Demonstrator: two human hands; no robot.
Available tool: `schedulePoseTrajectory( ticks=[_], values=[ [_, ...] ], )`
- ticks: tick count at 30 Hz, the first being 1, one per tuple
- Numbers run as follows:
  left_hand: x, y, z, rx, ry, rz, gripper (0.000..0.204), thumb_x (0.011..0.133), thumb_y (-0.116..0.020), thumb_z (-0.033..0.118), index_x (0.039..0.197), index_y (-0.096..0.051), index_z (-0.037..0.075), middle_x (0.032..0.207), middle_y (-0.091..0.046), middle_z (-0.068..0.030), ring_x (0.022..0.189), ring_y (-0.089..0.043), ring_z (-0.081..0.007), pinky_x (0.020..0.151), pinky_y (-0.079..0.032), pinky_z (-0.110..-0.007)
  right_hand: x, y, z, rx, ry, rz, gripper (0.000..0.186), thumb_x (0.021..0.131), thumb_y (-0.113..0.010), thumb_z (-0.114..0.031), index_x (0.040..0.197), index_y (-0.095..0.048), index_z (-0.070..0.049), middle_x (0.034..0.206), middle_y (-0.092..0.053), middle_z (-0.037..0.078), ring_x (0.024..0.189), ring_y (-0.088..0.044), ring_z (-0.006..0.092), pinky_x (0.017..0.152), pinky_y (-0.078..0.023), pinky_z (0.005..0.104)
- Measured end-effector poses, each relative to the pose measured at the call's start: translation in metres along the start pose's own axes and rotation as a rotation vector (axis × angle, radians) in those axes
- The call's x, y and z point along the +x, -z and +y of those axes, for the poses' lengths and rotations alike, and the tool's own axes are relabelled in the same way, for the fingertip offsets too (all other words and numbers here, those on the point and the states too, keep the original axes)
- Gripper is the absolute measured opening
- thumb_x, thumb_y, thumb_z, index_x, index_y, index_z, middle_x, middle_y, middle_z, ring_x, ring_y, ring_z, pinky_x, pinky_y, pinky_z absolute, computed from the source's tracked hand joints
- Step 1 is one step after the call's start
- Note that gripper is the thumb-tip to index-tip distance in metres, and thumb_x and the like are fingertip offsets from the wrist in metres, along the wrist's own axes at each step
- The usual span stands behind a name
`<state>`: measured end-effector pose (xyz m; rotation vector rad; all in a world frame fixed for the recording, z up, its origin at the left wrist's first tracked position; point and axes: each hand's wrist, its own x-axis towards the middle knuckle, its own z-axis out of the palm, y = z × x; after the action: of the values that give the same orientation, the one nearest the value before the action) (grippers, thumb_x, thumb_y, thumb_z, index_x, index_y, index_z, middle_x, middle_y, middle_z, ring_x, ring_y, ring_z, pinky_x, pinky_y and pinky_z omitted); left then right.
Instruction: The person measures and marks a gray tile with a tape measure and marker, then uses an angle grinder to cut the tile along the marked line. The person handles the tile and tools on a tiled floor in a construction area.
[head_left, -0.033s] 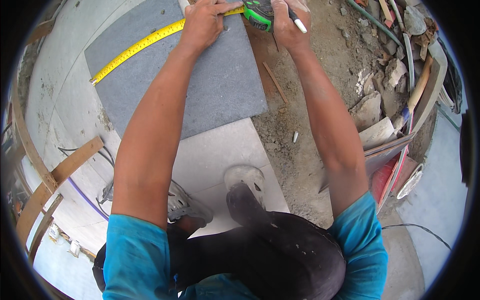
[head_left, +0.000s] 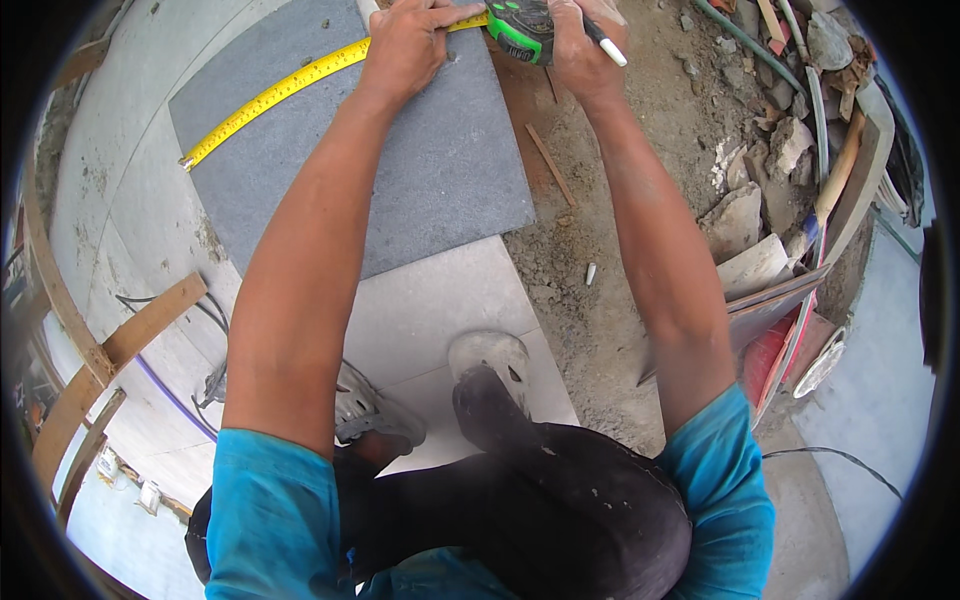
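A dark grey tile (head_left: 440, 180) lies on paler tiles, with the yellow blade of a tape measure (head_left: 300, 85) stretched across it from its left edge. At the upper edge of view my left hand (head_left: 408, 45) presses on the blade, fingers curled and one finger stretched toward the case. The green and black tape case (head_left: 518, 35) sits just beyond the tile's right edge, against my right hand (head_left: 588, 60). That hand is closed round a marker (head_left: 608, 45) whose white end points toward me. The fingertips of both hands are partly cut off.
A small white cap (head_left: 591, 273) and a thin wood strip (head_left: 550, 165) lie on the bare soil. Broken rubble (head_left: 735, 220) and boards line the right side. Wooden bars (head_left: 150, 320) stand at left, near a black cable (head_left: 210, 310). My shoes (head_left: 490, 355) rest on pale tile.
My right hand and the marker have shifted slightly to the right, and the tape case a little too. My left hand and the blade look unmoved.
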<state>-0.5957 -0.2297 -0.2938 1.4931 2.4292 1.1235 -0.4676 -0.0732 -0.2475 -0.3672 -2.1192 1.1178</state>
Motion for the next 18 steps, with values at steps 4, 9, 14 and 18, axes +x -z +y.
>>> schedulePoseTrajectory(
  ticks=[4, 9, 14, 18],
  values=[
    [0.002, 0.000, -0.001, 0.024, 0.010, -0.010, 0.037, 0.087, -0.056, -0.001, 0.108, -0.077, 0.020, 0.090, -0.062, -0.0107, 0.092, -0.059, -0.0306, 0.081, -0.045, -0.042, -0.002, 0.005, -0.001, 0.122, -0.163, -0.037, 0.005, 0.085, -0.061, -0.004, 0.087, -0.065, -0.001, 0.073, -0.061, 0.004, 0.066, -0.057, 0.0096, 0.061, -0.048, 0.0270],
    [0.002, 0.000, -0.003, 0.013, 0.005, -0.023, 0.035, 0.087, -0.056, 0.000, 0.108, -0.077, 0.019, 0.091, -0.062, -0.0108, 0.093, -0.059, -0.0310, 0.082, -0.044, -0.042, 0.000, 0.006, -0.020, -0.136, 0.010, -0.090, 0.004, 0.079, -0.068, -0.004, 0.077, -0.064, -0.005, 0.069, -0.063, 0.006, 0.063, -0.060, 0.0168, 0.061, -0.049, 0.0309],
    [0.001, -0.003, -0.008, 0.077, -0.018, -0.010, 0.036, 0.088, -0.055, 0.000, 0.110, -0.077, 0.019, 0.093, -0.062, -0.0117, 0.094, -0.059, -0.0317, 0.083, -0.044, -0.043, 0.003, 0.002, -0.012, -0.268, 0.285, -0.158, 0.010, 0.073, -0.075, -0.010, 0.078, -0.067, -0.010, 0.075, -0.068, 0.008, 0.069, -0.063, 0.0295, 0.065, -0.051, 0.0405],
    [0.001, -0.003, -0.008, 0.050, -0.034, -0.008, 0.036, 0.088, -0.055, 0.000, 0.111, -0.076, 0.019, 0.093, -0.062, -0.0116, 0.094, -0.059, -0.0320, 0.083, -0.045, -0.043, 0.003, 0.001, -0.012, -0.286, 0.292, -0.141, 0.009, 0.073, -0.075, -0.009, 0.077, -0.067, -0.009, 0.075, -0.069, 0.009, 0.069, -0.063, 0.0299, 0.065, -0.051, 0.0408]
  ],
)
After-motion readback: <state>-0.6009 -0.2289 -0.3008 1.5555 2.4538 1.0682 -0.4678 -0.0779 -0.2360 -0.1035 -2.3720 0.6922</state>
